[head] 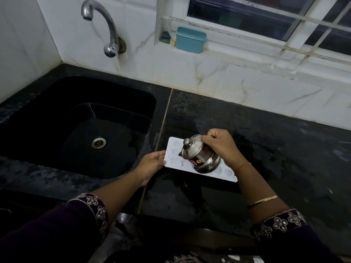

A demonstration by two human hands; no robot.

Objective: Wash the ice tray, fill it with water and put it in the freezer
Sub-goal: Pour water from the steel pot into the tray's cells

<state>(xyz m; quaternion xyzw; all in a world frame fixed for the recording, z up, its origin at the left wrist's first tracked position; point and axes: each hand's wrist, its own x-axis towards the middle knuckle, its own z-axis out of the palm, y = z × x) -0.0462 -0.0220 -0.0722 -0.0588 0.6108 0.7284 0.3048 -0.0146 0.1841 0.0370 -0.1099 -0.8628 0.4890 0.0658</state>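
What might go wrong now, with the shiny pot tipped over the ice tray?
1. The pot is tipped far over the ice tray, whose cups are small, so water may miss them and run onto the counter.
2. The pot's lid points sideways; it might slip off, though the right hand grips near it.
3. The left hand touches only one end of the tray, so a bump may shift it.

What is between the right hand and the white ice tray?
A steel pot with a lid: the right hand grips it, tilted over the ice tray. The head view shows this.
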